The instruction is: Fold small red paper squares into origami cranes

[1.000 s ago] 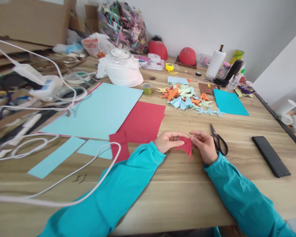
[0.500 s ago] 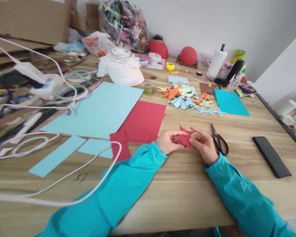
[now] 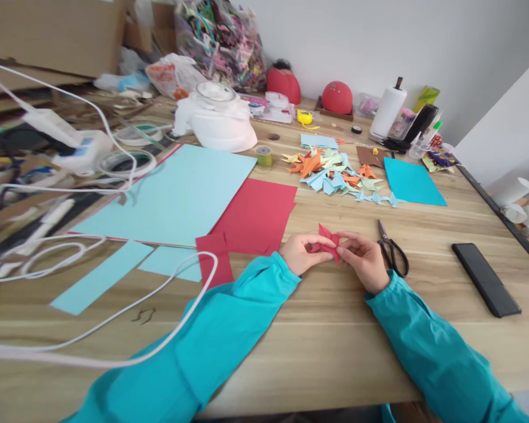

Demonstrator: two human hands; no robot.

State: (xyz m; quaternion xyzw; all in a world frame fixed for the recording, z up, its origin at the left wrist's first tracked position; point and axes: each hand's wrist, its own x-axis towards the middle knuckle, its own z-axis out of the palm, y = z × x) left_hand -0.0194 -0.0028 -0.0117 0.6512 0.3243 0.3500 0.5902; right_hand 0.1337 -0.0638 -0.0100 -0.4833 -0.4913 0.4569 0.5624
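Observation:
Between my hands is a small folded red origami crane [image 3: 325, 234], with a pointed tip sticking up. My left hand [image 3: 300, 251] pinches its left side between thumb and fingers. From the right, my right hand [image 3: 362, 257] grips the other side with thumb and forefinger, and the fingertips of both hands nearly meet. My fingers hide part of the folds. Black-handled scissors [image 3: 392, 249] lie just right of my right hand. Beyond my hands rests a pile of folded paper cranes [image 3: 330, 173] in orange, light blue and pale green.
Red sheets [image 3: 258, 214] and a large light-blue sheet [image 3: 176, 194] lie to the left, with paper strips [image 3: 103, 276] in front. A white cable [image 3: 203, 305] loops over the near left. A phone [image 3: 485, 279] lies right; a turquoise sheet [image 3: 414, 181] is farther back.
My right hand's fingers have drawn in toward the left and closed more tightly on the red paper, covering its right point. My left hand has barely shifted.

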